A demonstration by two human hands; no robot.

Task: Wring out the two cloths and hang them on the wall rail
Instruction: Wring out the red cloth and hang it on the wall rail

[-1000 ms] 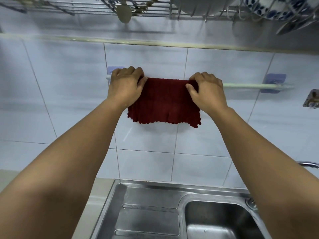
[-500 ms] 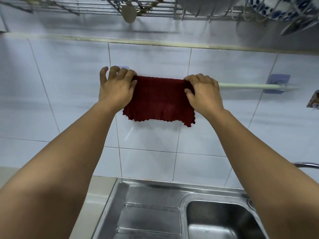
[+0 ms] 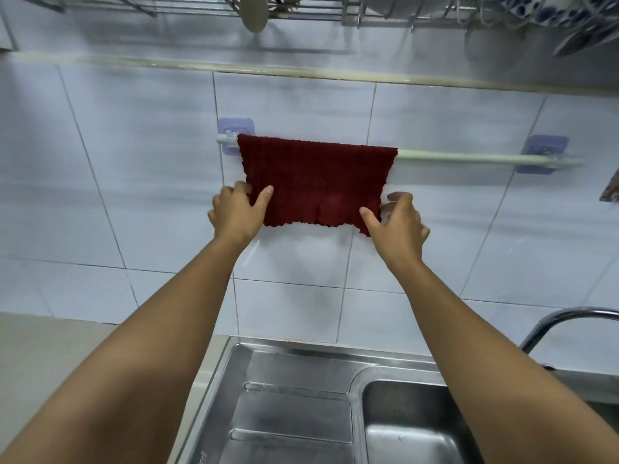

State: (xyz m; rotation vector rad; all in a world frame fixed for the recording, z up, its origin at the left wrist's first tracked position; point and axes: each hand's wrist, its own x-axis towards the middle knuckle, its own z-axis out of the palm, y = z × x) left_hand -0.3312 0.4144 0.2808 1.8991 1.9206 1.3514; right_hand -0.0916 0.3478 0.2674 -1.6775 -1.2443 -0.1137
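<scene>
A dark red cloth [image 3: 315, 182] hangs folded over the left half of the pale wall rail [image 3: 469, 158], which sits on two blue stick-on brackets. My left hand [image 3: 236, 214] pinches the cloth's lower left corner between thumb and fingers. My right hand [image 3: 397, 226] pinches the lower right corner the same way. Both arms reach up from the bottom of the view. A second cloth is not in view.
Below lies a steel sink [image 3: 418, 426] with a draining board [image 3: 294, 413] on its left; a chrome tap [image 3: 566, 318] curves in from the right. Overhead, a wire dish rack [image 3: 368, 8] holds a spoon and patterned plates. White wall tiles lie behind the rail.
Both hands have slid down from the rail's top edge to the cloth's lower corners. The cloth now hangs flatter and wider along the rail.
</scene>
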